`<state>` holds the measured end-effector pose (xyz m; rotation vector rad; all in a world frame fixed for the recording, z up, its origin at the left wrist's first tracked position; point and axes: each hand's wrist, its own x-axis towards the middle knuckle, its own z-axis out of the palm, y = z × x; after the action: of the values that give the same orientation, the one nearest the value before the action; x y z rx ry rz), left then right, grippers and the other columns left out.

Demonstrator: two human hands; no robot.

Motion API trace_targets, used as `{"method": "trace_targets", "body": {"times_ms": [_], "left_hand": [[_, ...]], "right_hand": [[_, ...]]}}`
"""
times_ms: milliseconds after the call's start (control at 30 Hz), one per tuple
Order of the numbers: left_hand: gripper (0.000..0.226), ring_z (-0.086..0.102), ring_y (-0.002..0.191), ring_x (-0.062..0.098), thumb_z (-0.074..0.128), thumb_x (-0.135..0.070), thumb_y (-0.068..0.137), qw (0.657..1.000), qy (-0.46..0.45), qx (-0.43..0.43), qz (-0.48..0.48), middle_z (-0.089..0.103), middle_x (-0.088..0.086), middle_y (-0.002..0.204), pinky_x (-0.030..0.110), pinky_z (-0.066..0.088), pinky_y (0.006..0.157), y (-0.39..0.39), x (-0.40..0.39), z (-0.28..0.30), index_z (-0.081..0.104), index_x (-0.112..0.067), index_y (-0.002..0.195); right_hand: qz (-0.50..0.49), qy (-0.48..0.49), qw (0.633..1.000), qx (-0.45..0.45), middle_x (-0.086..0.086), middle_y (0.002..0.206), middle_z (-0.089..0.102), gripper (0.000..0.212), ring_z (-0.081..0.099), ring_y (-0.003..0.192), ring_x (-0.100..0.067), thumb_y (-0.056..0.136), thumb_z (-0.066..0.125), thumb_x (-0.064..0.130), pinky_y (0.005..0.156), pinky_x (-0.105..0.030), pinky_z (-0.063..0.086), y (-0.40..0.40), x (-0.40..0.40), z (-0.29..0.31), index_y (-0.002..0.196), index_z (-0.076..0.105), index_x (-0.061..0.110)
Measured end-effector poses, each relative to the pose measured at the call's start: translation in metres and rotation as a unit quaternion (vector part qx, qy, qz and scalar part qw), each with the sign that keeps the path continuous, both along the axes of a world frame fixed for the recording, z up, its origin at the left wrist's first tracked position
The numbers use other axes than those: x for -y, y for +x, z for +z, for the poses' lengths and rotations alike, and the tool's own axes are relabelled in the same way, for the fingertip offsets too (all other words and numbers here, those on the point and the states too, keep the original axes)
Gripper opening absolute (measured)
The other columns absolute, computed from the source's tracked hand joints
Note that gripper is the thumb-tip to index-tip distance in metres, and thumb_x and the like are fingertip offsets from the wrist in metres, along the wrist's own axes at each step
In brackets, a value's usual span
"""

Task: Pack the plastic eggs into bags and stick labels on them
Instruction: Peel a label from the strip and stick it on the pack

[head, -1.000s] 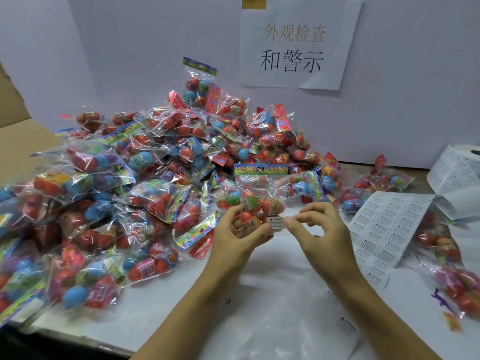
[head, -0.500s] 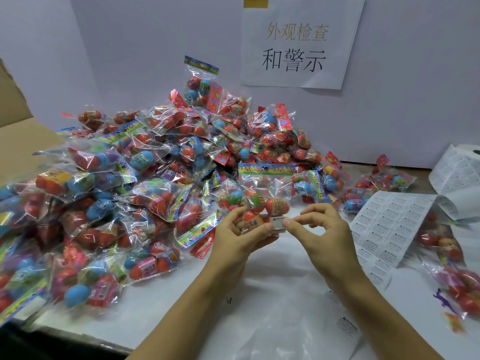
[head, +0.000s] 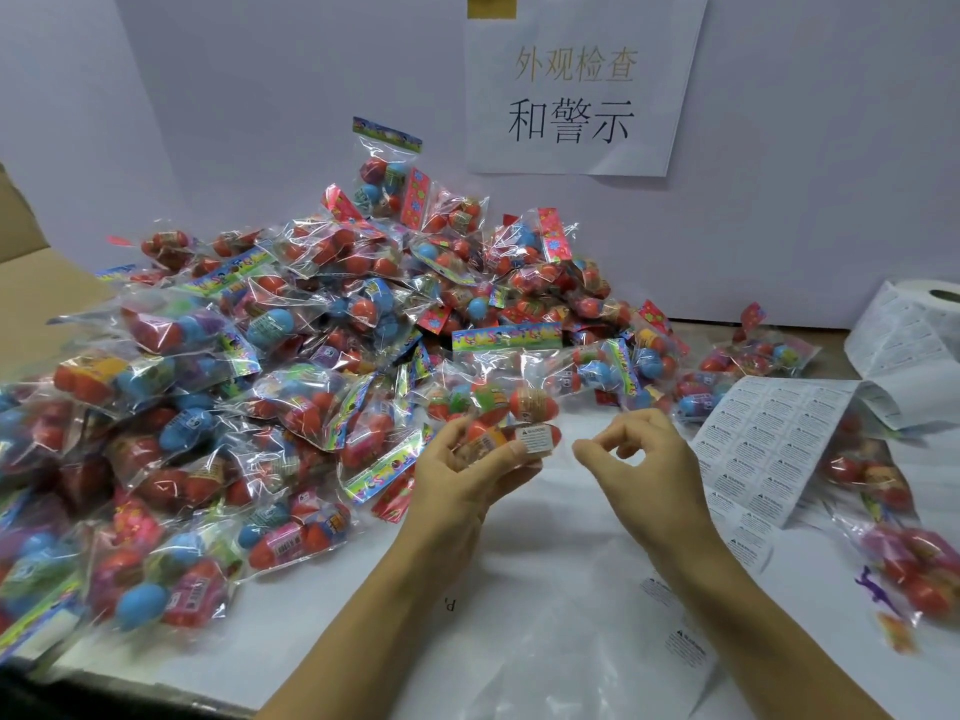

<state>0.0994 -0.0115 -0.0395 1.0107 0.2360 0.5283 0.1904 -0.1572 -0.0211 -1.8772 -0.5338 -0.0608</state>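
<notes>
My left hand [head: 467, 472] grips a clear bag of plastic eggs [head: 498, 392] by its lower end, thumb beside a small white warning label [head: 536, 439] stuck on the bag. The bag's colourful header card [head: 506, 339] points up and away from me. My right hand [head: 641, 462] hovers just right of the bag, apart from it, with fingers curled and thumb near the fingertips; nothing shows between them. A strip of white labels [head: 763, 439] lies on the table to the right, running off a roll [head: 914, 330] at the far right.
A large heap of bagged eggs [head: 249, 366] fills the table's left and back. More bags [head: 904, 553] lie at the right edge. A brown cardboard box flap [head: 31, 283] stands far left. A white wall with a paper sign [head: 576, 90] rises behind. White table surface [head: 545, 589] lies under my forearms.
My right hand has let go of the label and drawn back to the right, away from the bag. The label now sits on the bag. My left hand has kept its hold.
</notes>
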Motion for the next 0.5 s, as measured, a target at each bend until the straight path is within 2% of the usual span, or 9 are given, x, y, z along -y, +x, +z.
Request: {"method": "trace_targets", "body": {"times_ms": [67,100,200,267,367,500], "left_hand": [[0.055,0.075,0.101,0.037,0.084,-0.002,0.073,1.0,-0.013,0.004,-0.002,0.075,0.024,0.11,0.032,0.061,0.078,0.0,0.0,0.002,0.062,0.001,0.124],[0.054,0.075,0.101,0.036,0.082,-0.004,0.073,1.0,-0.013,0.002,-0.005,0.075,0.024,0.109,0.032,0.061,0.078,-0.001,0.0,0.003,0.063,0.0,0.123],[0.053,0.074,0.101,0.036,0.081,-0.004,0.074,1.0,-0.008,-0.002,-0.018,0.075,0.023,0.11,0.033,0.061,0.078,-0.001,0.002,0.003,0.062,-0.001,0.123],[0.061,0.074,0.101,0.036,0.084,0.0,0.076,1.0,-0.005,-0.002,-0.023,0.073,0.024,0.114,0.034,0.061,0.08,-0.001,0.002,0.001,0.057,0.001,0.131],[0.079,0.073,0.103,0.037,0.083,-0.002,0.071,0.999,0.008,-0.013,-0.029,0.071,0.026,0.119,0.038,0.06,0.085,-0.001,0.001,-0.001,0.047,0.003,0.141],[0.06,0.073,0.104,0.04,0.083,-0.004,0.073,0.997,0.053,-0.014,-0.049,0.074,0.022,0.112,0.04,0.06,0.089,-0.002,0.001,-0.002,0.06,-0.002,0.128]], "right_hand": [[-0.015,0.031,0.999,-0.026,0.007,0.086,0.059,0.026,0.056,0.076,-0.002,0.086,0.076,0.023,0.071,-0.023,0.04,0.005,0.001,0.0,0.067,0.059,0.016],[-0.008,0.051,0.997,-0.05,0.006,0.082,0.062,0.027,0.058,0.074,-0.003,0.088,0.074,0.032,0.071,-0.026,0.042,0.005,0.0,0.001,0.071,0.061,0.015],[0.047,0.084,0.989,-0.115,0.012,0.085,0.071,0.041,0.067,0.073,-0.006,0.078,0.067,0.063,0.061,-0.024,0.047,-0.006,-0.003,0.005,0.091,0.068,0.023],[0.065,0.083,0.986,-0.127,0.011,0.09,0.073,0.054,0.069,0.074,-0.007,0.067,0.067,0.07,0.059,-0.023,0.047,-0.011,-0.006,0.004,0.101,0.068,0.028],[0.075,0.085,0.984,-0.137,0.005,0.091,0.074,0.054,0.069,0.078,-0.01,0.064,0.073,0.066,0.06,-0.023,0.047,-0.012,-0.007,0.002,0.101,0.07,0.027],[0.092,0.103,0.979,-0.15,0.005,0.081,0.076,0.025,0.067,0.069,-0.003,0.077,0.08,0.043,0.049,-0.02,0.048,-0.009,-0.007,0.0,0.092,0.075,0.023]]}}
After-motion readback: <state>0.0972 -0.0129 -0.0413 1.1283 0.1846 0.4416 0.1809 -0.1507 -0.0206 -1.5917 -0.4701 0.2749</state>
